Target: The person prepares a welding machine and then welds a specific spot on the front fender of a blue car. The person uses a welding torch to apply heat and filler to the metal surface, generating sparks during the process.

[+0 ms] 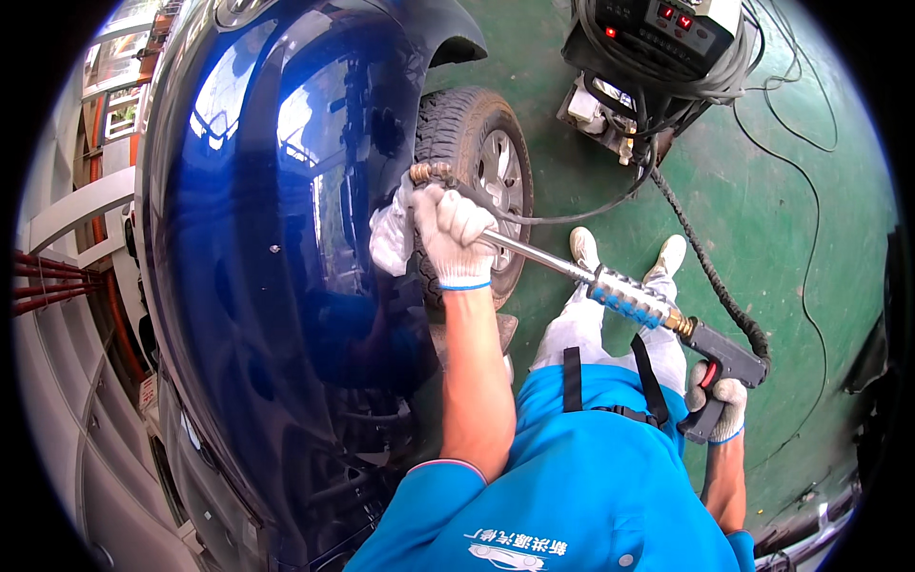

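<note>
My right hand (727,405), in a white knit glove, is wrapped around the black pistol grip of a slide-hammer dent puller (634,298). A perforated metal sliding weight and a long steel rod run from the gun up to the left. My left hand (453,224), also gloved, is closed around the rod's far end, at the wheel-arch edge of a dark blue car (276,286). Just above its fingers sits a coppery fitting (431,173) with a black cable leading away. A crumpled white shape (391,236) shows beside the glove; whether it is a reflection I cannot tell. The rod's tip is hidden.
The car's front tyre (467,133) stands right behind my left hand. A welding machine (658,38) with a lit red display is at the top right, on a cart. A thick sleeved cable (701,248) runs from it to the gun. Thin cords lie across the green floor (782,238).
</note>
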